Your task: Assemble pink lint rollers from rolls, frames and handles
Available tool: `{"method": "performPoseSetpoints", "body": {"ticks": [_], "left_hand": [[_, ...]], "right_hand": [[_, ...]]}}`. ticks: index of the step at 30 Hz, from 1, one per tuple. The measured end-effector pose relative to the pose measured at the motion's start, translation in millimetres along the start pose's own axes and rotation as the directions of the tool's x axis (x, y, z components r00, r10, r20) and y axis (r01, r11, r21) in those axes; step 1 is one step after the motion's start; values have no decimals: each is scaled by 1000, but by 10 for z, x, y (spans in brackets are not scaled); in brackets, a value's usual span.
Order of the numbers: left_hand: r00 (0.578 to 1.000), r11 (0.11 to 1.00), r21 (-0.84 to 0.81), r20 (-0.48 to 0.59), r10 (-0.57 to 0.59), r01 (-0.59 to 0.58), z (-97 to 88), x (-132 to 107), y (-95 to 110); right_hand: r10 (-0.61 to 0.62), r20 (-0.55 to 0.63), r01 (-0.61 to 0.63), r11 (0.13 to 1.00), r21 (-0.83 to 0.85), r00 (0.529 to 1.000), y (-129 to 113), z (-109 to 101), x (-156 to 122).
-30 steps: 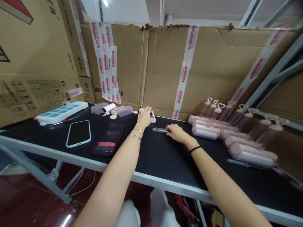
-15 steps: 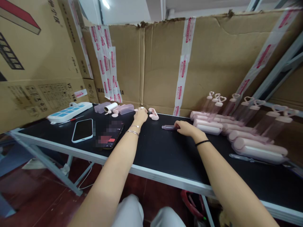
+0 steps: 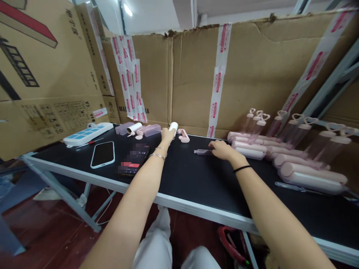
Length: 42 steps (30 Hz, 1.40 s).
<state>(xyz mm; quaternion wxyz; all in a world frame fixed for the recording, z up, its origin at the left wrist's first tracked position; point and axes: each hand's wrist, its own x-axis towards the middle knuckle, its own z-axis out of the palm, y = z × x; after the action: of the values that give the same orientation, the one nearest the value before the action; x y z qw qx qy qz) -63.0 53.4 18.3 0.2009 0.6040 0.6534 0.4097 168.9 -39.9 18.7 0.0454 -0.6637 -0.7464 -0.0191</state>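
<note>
At the back of the table, my left hand is closed around a white cylinder that leans upward; its lower part is hidden by my fingers. Just right of it lies a pale pink C-shaped plastic piece. A slim translucent tube rests on the black tabletop. My right hand is at this tube's right end, with the index finger apart from the others. Whether the fingertips touch the tube is hard to see.
Left of my hands lie two phones, a power strip, a red screwdriver and loose casings. Several pink devices with heart-shaped loops fill the right side, beside a clear-handled tool. Cardboard walls the back.
The white cylinder has come up into view in my left hand. My right hand's fingers have loosened at the tube, which stays in place. The view has shifted slightly.
</note>
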Motion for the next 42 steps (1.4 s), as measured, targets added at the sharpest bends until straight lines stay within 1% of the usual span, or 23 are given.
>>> {"method": "performPoseSetpoints", "body": {"ticks": [4, 6, 8, 10, 12, 13, 14, 15, 16, 17, 18, 20, 23, 25, 26, 29, 30, 31, 32, 34, 36, 39, 42], "left_hand": [[996, 991, -116, 44, 78, -73, 130, -33, 97], [999, 994, -96, 2, 48, -48, 128, -64, 85], [998, 1000, 14, -59, -17, 18, 78, -88, 24], [994, 981, 186, -104, -41, 60, 16, -108, -56], [989, 933, 357, -149, 17, 37, -13, -127, -115], [982, 902, 432, -164, 92, -13, -7, -137, -129], [970, 864, 496, -152, 192, -93, 15, -147, -131], [948, 814, 545, -104, 302, -200, 51, -157, -125], [916, 752, 579, -20, 400, -316, 96, -167, -113], [883, 687, 596, 82, 463, -416, 147, -178, -97], [858, 637, 603, 170, 484, -479, 199, -191, -81], [854, 603, 618, 254, 454, -504, 282, -217, -55], [856, 605, 620, 244, 456, -499, 313, -257, -40], [842, 594, 614, 251, 477, -519, 270, -280, -36], [846, 603, 611, 244, 474, -513, 237, -290, -29], [870, 687, 558, 148, 469, -466, 138, -329, 43], [868, 719, 511, 124, 482, -472, 119, -349, 86], [857, 744, 443, 129, 499, -500, 115, -375, 138], [835, 758, 354, 173, 522, -547, 126, -407, 195], [757, 764, 137, 325, 567, -631, 196, -481, 306], [684, 768, -32, 434, 587, -639, 300, -551, 390], [646, 768, -130, 464, 606, -627, 410, -604, 436], [618, 762, -144, 500, 607, -631, 380, -575, 420]], "right_hand": [[-17, -113, 17, 1000, 5, 994, -42, 1, 2], [-36, -127, 37, 999, 3, 991, -66, 12, 2], [-49, -106, 49, 999, 4, 993, -86, 25, 1], [-51, -85, 51, 999, 2, 995, -101, 36, 0], [-49, -80, 49, 999, -7, 996, -116, 43, -1], [-48, -82, 47, 999, -11, 995, -124, 45, -2], [-49, -83, 48, 999, -16, 995, -132, 47, -2], [-51, -80, 50, 999, -19, 995, -140, 50, -3], [-54, -75, 53, 998, -20, 996, -148, 54, -3], [-58, -68, 57, 998, -20, 996, -155, 59, -3], [-64, -62, 63, 998, -19, 996, -159, 65, -2], [-68, -64, 68, 998, -16, 996, -159, 82, 1], [-75, -89, 74, 997, -17, 993, -143, 109, 12], [-88, -106, 86, 996, -21, 990, -135, 131, 24], [-96, -116, 94, 995, -21, 989, -134, 145, 31], [-110, -203, 121, 992, 39, 973, -151, 185, 60], [-103, -261, 132, 987, 95, 960, -163, 195, 70], [-82, -326, 144, 975, 171, 942, -178, 201, 81], [-48, -389, 159, 953, 258, 920, -194, 202, 89], [22, -471, 197, 891, 409, 882, -225, 189, 97], [36, -508, 238, 854, 463, 861, -243, 161, 93], [13, -531, 265, 856, 444, 847, -239, 116, 77], [-5, -517, 289, 834, 470, 856, -235, 102, 70]]}}
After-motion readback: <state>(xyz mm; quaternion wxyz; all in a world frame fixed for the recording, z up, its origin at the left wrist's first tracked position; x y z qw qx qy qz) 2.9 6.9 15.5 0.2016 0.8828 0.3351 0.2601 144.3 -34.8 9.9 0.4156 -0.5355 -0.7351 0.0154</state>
